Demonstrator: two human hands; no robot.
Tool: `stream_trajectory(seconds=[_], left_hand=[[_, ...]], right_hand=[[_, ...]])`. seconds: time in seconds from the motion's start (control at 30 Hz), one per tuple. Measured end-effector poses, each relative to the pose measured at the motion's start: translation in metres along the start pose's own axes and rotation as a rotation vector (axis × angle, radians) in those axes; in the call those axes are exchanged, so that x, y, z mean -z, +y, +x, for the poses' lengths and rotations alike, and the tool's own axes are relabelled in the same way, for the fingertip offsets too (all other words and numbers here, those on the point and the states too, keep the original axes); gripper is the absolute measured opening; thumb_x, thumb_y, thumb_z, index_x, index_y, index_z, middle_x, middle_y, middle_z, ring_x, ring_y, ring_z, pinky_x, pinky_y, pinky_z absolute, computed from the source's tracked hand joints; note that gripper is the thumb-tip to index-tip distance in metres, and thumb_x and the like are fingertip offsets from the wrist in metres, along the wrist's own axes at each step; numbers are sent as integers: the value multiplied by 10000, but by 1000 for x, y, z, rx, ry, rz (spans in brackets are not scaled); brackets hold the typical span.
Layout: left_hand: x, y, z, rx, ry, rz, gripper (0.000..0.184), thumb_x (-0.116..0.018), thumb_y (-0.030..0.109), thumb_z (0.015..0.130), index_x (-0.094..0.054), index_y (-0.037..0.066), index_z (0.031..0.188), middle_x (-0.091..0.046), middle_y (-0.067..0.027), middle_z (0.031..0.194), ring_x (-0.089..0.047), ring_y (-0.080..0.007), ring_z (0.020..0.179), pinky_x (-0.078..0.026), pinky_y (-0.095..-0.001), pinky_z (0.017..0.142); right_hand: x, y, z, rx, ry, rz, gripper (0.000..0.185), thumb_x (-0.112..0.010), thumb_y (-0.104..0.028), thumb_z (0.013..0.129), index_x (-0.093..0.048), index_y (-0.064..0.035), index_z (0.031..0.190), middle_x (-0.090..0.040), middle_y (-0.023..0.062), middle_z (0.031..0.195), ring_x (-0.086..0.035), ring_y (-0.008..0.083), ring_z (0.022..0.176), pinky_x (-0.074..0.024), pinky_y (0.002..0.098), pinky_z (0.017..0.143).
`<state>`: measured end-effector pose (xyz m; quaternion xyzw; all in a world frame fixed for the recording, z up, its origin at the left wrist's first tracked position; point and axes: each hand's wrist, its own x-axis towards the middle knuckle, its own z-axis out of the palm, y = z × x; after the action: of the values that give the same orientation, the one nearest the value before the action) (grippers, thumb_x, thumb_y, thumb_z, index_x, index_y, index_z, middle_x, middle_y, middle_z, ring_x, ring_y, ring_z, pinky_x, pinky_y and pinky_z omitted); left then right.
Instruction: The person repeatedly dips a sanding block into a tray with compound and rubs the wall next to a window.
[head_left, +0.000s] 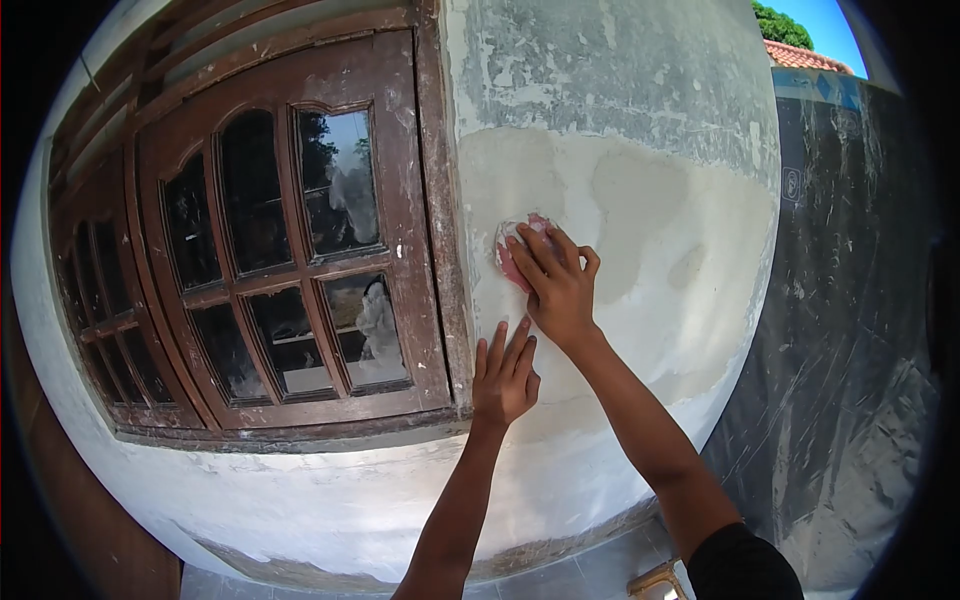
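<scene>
My right hand (562,285) presses a reddish-pink pad (510,262) against the plastered wall (640,215). White residue covers parts of the pad, and I cannot tell whether it is a sponge or folded sandpaper. The fingers bend over it and hide much of it. Below and to the left, my left hand (507,378) rests on the wall with its fingers stretched upward, holding nothing. The wall is smooth and off-white around both hands, with damp-looking beige patches, and rough grey with flaking paint higher up.
A brown wooden window (290,270) with glass panes, its frame spotted with white, stands just left of my hands. Dark plastic sheeting (830,300) hangs at the right. Grey floor tiles (560,580) and a small wooden-edged object (657,578) show at the bottom.
</scene>
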<state>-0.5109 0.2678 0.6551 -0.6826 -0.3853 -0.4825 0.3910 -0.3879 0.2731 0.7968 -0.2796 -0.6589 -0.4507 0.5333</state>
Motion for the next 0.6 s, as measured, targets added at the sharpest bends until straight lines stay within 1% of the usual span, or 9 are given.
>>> stream_trajectory(seconds=[0.07, 0.13, 0.2, 0.27, 0.3, 0.4, 0.43, 0.5, 0.6], left_hand=[[0, 3, -1, 14, -6, 12, 421, -573, 207, 870, -647, 117, 1275, -507, -25, 1531, -383, -272, 1473, -241, -519, 1212], [-6, 2, -6, 22, -36, 3, 419, -585, 215, 872, -643, 121, 1276, -539, -35, 1492, -381, -275, 1474, -235, -529, 1212], [-14, -1, -9, 37, -56, -1, 418, -598, 223, 874, -639, 125, 1278, -571, -46, 1452, -379, -277, 1474, -230, -538, 1211], [-18, -2, -13, 15, -3, -89, 407, -651, 210, 852, -648, 57, 1230, -632, -126, 1311, -431, -370, 1419, -215, -604, 1194], [-16, -2, -13, 19, -9, -89, 407, -651, 210, 852, -648, 57, 1230, -632, -126, 1311, -431, -370, 1419, -215, -604, 1194], [-13, -3, -12, -14, 23, -61, 429, -680, 218, 835, -649, 64, 1234, -637, -127, 1289, -461, -384, 1385, -237, -607, 1187], [-15, -4, -14, -16, 10, -69, 449, -693, 225, 826, -648, 71, 1245, -639, -127, 1284, -467, -386, 1377, -242, -608, 1187], [-19, -7, -18, -17, -3, -76, 470, -707, 232, 817, -647, 78, 1256, -640, -127, 1279, -472, -389, 1369, -247, -608, 1186], [-18, -8, -20, -30, -31, -53, 551, -748, 287, 792, -638, 87, 1293, -634, -139, 1291, -481, -374, 1365, -243, -602, 1192]], right_hand=[[10, -7, -38, -34, -82, 50, 615, -723, -60, 738, -648, -194, 1334, -612, -15, 1404, -509, 253, 1291, -301, 468, 955], [14, -14, -71, -24, -66, 48, 594, -716, -96, 754, -649, -202, 1335, -612, -19, 1406, -508, 253, 1288, -291, 474, 963], [12, -16, -72, -2, -45, 49, 575, -709, -132, 770, -651, -210, 1337, -612, -23, 1408, -507, 254, 1285, -281, 481, 971], [15, -29, -56, -18, -9, 101, 543, -676, -160, 798, -654, -215, 1338, -612, -27, 1412, -504, 253, 1277, -266, 481, 984], [14, -35, -39, -21, 4, 114, 537, -653, -156, 810, -647, -210, 1345, -607, -29, 1419, -503, 251, 1269, -262, 483, 992], [-2, -45, 2, 8, 31, 136, 666, -670, -51, 735, -612, -199, 1382, -579, -40, 1448, -487, 252, 1289, -267, 488, 996], [-8, -48, 8, 11, 32, 139, 666, -670, -51, 735, -612, -199, 1382, -579, -40, 1448, -487, 252, 1289, -267, 488, 996], [-23, -52, 10, -23, 41, 134, 728, -667, -4, 701, -599, -197, 1399, -550, -44, 1478, -471, 248, 1308, -274, 486, 987], [-33, -52, -23, -41, -17, 87, 737, -658, -6, 702, -591, -196, 1411, -527, -43, 1502, -460, 246, 1316, -276, 485, 978]])
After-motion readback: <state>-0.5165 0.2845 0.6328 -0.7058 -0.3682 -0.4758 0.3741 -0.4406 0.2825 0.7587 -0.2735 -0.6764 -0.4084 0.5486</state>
